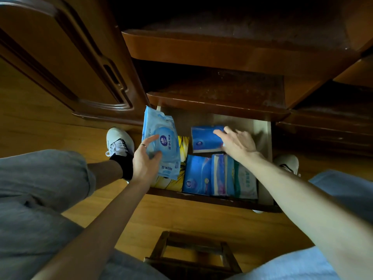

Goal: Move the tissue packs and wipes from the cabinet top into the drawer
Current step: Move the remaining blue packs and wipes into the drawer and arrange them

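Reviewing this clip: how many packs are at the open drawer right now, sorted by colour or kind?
Light blue wipes pack, gripped by the left hand: 1
Dark blue tissue packs: 2, rear under the right hand, front
Blue and white pack on edge: 1
White and green pack: 1
Yellow pack: 1
Total: 6

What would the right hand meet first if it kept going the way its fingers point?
Probably the blue tissue pack lying at the back of the drawer: the right hand has straight fingers already over its right end, though contact is unclear.
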Demonstrator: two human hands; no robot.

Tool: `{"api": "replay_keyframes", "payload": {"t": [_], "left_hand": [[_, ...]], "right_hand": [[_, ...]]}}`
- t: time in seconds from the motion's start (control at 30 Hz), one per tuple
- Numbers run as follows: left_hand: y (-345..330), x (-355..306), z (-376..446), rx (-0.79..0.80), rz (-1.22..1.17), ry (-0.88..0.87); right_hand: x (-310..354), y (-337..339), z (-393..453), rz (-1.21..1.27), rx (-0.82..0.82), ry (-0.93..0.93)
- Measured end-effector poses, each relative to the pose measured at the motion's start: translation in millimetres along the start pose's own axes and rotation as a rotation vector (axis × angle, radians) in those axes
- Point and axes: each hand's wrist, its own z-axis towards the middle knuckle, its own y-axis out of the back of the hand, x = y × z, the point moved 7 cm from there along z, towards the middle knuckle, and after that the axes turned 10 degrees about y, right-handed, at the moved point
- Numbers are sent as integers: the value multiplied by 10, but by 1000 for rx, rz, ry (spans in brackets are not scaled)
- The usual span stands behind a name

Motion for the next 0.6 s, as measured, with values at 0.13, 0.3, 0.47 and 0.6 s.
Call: {"api": "replay_keyframes", "payload": {"t": [0.13,0.3,0.47,0.6], "left_hand": [[-17,-4,4,4,3,-8],[-11,7,17,3,-17,4],[-4,0,31,-6,-56,21],[-53,-27,49,31,-99,40]], "right_hand": [[-27,-41,21,111,18,-78],[-86,34,309,203,49,-108],[-133,-74,451,239,198,-173],[-230,-94,425,257,284,-283]]}}
